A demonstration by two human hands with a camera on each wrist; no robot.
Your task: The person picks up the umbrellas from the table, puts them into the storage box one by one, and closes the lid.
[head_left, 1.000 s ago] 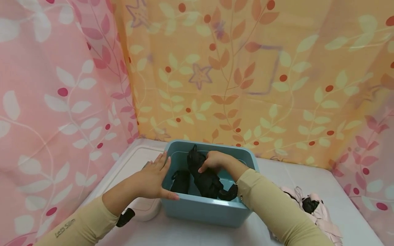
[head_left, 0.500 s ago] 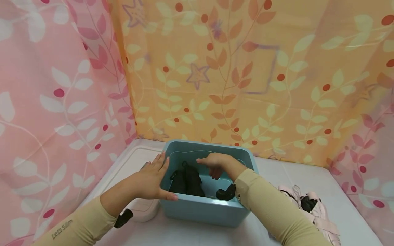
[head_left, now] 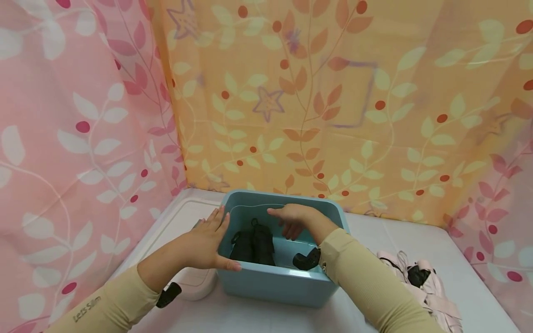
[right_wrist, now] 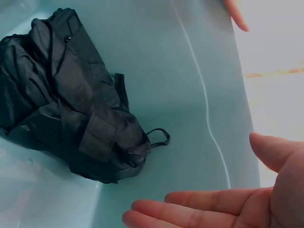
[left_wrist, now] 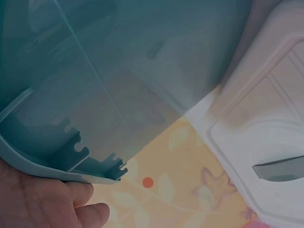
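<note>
Site looks like a small curtained-off booth, home or studio impossible to tell, with a pink leaf-printed cloth [head_left: 91,162] at left and an orange leaf-printed cloth [head_left: 308,106] behind a flat white tabletop [head_left: 370,231].

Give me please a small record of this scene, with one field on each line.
Container: blue plastic bin
Contents: two black fabric bundles, side by side; one shows a loop
Left hand: rests on the bin's rim
Right hand: over the bin's inside, fingers extended, holding nothing
Left of bin: apparently a white lid
Right of bin: pink fabric
</note>
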